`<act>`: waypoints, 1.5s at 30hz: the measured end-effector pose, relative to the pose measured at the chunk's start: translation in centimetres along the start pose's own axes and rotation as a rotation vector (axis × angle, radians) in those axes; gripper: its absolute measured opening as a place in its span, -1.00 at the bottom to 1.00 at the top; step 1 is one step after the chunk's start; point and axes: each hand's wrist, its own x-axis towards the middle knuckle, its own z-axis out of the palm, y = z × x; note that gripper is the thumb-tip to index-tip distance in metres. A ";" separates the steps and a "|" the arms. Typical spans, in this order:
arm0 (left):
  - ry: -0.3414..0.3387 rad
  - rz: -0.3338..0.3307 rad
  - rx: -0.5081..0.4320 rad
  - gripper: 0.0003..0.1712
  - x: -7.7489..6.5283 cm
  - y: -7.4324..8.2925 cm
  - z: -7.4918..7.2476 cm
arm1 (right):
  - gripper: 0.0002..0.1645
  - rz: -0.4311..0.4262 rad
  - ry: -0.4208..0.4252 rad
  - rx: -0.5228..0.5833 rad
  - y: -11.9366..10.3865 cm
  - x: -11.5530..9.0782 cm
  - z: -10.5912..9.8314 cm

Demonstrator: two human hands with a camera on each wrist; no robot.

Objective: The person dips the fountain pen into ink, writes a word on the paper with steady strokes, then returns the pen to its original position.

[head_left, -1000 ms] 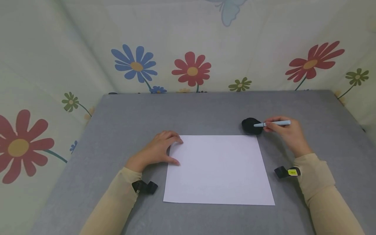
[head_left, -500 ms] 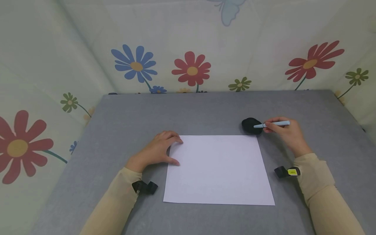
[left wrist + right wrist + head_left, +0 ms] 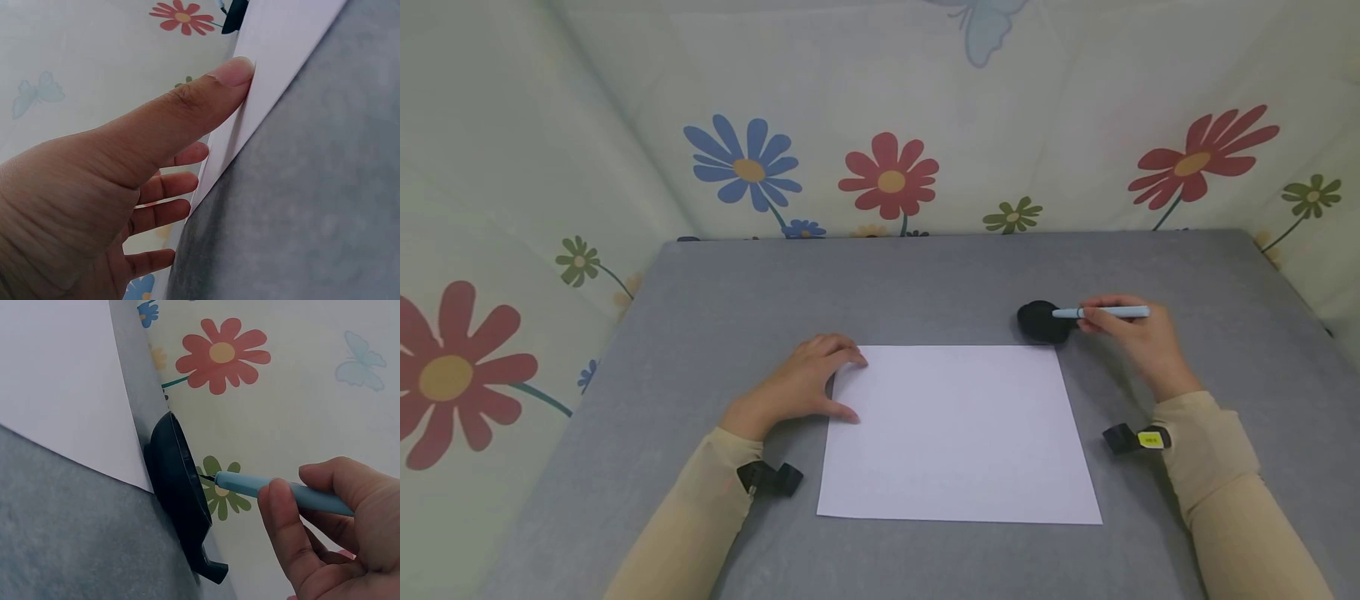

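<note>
A white sheet of paper [image 3: 958,433] lies flat on the grey table. My left hand [image 3: 808,379] rests at its upper left edge, thumb and index finger spread over the paper; the thumb [image 3: 231,72] shows large in the left wrist view. My right hand [image 3: 1138,337] pinches a slim light-blue pen [image 3: 281,490] with a thin dark tip. That tip points at the open side of a small round black dish [image 3: 178,472], which has a short projection at one end. In the head view the dish [image 3: 1037,323] sits at the paper's upper right corner, partly overlapped by the pen.
The grey table [image 3: 850,292] reaches back to a pale curtain [image 3: 1075,108] printed with flowers and a butterfly. Each wrist wears a small black camera, one by the left sleeve [image 3: 700,492] and one by the right sleeve [image 3: 1206,446].
My right hand and the pen have shifted slightly to the right and up over the dish, and the pen lies more level. The left hand, paper and dish have stayed in place.
</note>
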 end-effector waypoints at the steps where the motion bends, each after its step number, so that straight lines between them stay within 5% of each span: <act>1: 0.000 0.000 -0.001 -0.15 0.0 0.0 0.0 | -0.54 0.000 -0.001 -0.005 0.0 0.0 0.0; 11: -0.004 -0.011 -0.001 -0.16 0.1 0.0 0.1 | -0.59 -0.127 0.011 -0.038 2.4 1.3 -0.2; 22: -0.017 -0.025 -0.004 -0.16 0.1 0.0 0.0 | -0.66 -0.053 0.034 0.069 -0.2 0.2 0.3; 28: -0.018 -0.023 -0.001 -0.16 0.1 -0.1 0.0 | -0.53 -0.131 0.079 0.024 2.8 1.8 -0.1; 32: -0.017 -0.023 -0.005 -0.16 0.1 -0.1 0.1 | -0.55 -0.179 0.097 0.089 4.7 2.9 -0.5; 39: -0.015 -0.036 -0.003 -0.16 0.0 0.0 0.2 | -0.73 -0.185 0.051 0.132 -0.9 -0.1 0.3; 45: -0.009 -0.030 -0.004 -0.15 0.0 -0.1 0.2 | -0.72 -0.202 0.013 0.154 -2.0 -0.8 0.4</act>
